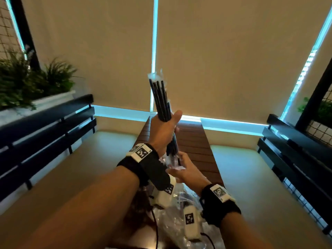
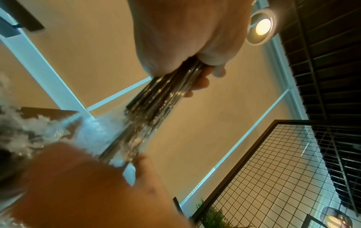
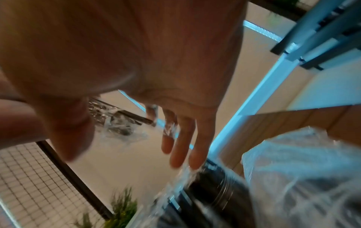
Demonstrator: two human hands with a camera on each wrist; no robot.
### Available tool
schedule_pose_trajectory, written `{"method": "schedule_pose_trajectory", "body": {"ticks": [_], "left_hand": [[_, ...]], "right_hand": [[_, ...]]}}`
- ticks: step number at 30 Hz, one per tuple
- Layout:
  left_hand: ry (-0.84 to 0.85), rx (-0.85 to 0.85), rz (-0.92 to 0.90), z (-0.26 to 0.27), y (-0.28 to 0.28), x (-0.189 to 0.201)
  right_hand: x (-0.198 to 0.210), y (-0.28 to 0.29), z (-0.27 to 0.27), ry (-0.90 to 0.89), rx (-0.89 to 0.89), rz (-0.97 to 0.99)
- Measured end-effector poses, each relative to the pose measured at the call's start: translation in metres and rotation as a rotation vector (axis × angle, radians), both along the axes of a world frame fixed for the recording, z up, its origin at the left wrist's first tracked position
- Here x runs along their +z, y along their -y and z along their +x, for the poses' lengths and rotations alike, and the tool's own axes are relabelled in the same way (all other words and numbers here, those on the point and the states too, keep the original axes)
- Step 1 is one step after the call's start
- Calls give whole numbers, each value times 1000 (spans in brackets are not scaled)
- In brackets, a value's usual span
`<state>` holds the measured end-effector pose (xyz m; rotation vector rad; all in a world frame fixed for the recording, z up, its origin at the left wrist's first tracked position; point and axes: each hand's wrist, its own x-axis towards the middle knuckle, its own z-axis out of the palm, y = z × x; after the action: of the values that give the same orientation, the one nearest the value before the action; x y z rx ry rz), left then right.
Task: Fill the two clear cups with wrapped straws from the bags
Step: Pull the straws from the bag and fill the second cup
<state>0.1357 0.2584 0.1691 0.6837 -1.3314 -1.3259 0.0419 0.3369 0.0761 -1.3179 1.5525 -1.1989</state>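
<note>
On the far left I see a planter of green plants (image 1: 27,81) above a dark slatted bench back (image 1: 46,126). Moving toward the middle, my left forearm reaches up and forward, and my left hand (image 1: 162,131) is raised above the wooden table (image 1: 194,142). Its fingers and thumb are wrapped tight round the middle of a bundle of black wrapped straws (image 1: 160,99), which stands nearly upright, its clear wrapper ends sticking out at the top. In the left wrist view the fingers (image 2: 201,83) curl round the bundle.

Just below and to the right, my right hand (image 1: 185,169) sits palm up under the lower ends of the straws. Its fingers (image 3: 181,146) look stretched out and loose, touching the crinkled wrapper tips without closing on them.

Below both wrists a clear plastic bag (image 1: 170,218) lies on the table. The cups are not visible to me. At the far right is another dark bench (image 1: 294,150).
</note>
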Motion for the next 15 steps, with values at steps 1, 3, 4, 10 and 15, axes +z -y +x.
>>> {"method": "schedule_pose_trajectory", "body": {"ticks": [1,3,4,10,15], "left_hand": [[-3,-31,-43,8,-1,1],[31,-55,-134,19,-4,-1],[54,-58,-179,25,-6,0],[244,-71,-287,49,-9,-8],[324,-46,-304,68,2,-31]], "right_hand": [[-1,3,9,-16,37,9],[1,11,23,-150,113,16],[3,15,28,-202,135,28],[21,42,45,-223,158,106],[33,36,32,-243,179,136]]}}
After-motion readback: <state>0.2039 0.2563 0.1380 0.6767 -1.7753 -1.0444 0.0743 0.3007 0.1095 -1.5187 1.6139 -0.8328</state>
